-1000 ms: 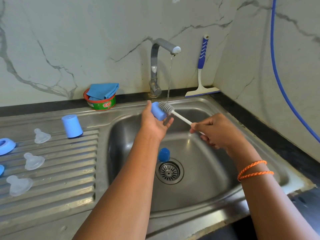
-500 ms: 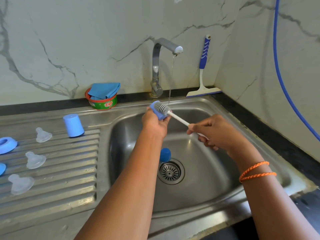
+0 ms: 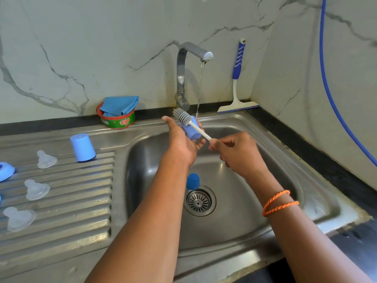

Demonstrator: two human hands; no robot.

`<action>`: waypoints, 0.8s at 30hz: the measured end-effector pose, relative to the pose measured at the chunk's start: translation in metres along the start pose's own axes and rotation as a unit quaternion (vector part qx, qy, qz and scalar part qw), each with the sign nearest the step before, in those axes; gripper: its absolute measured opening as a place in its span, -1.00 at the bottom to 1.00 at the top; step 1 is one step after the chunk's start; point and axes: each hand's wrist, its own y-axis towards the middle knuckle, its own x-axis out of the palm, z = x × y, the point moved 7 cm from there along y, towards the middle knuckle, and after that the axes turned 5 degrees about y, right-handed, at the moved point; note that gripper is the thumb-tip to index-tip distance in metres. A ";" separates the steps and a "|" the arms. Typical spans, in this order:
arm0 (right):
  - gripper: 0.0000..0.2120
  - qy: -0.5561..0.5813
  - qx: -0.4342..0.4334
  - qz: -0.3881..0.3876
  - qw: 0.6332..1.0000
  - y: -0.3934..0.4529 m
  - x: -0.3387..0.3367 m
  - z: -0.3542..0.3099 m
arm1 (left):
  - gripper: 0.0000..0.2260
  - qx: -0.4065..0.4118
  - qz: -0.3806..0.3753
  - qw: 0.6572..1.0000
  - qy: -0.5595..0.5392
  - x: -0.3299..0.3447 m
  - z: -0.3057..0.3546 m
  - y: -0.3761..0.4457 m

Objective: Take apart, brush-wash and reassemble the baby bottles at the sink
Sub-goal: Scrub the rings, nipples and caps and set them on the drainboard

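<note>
My left hand [image 3: 180,139] grips a small blue bottle cap [image 3: 192,132] above the sink basin [image 3: 234,201]. My right hand [image 3: 236,153] pinches the white handle of a bottle brush [image 3: 183,117], whose grey bristle head lies across the top of the cap. A thin stream runs from the tap [image 3: 188,58] just right of the cap. Another blue cap [image 3: 192,181] lies in the basin beside the drain [image 3: 199,201]. On the drainboard [image 3: 61,201] stand an upturned blue cap [image 3: 82,147], three clear teats [image 3: 46,159] [image 3: 36,189] [image 3: 18,219] and a blue collar ring [image 3: 5,170].
A green dish-soap tub [image 3: 118,119] with a blue cloth [image 3: 120,105] on it sits behind the sink at the left. A blue-handled squeegee [image 3: 237,78] leans in the back right corner. A blue hose [image 3: 334,94] hangs along the right wall.
The brush has swung up over the cap, its bristle head now pointing up and left past it. My right hand has come closer to my left.
</note>
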 end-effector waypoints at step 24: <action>-0.72 0.064 0.054 -0.048 0.995 0.002 -0.007 0.008 | -0.37 0.046 0.010 0.993 -0.105 0.004 0.007 -0.005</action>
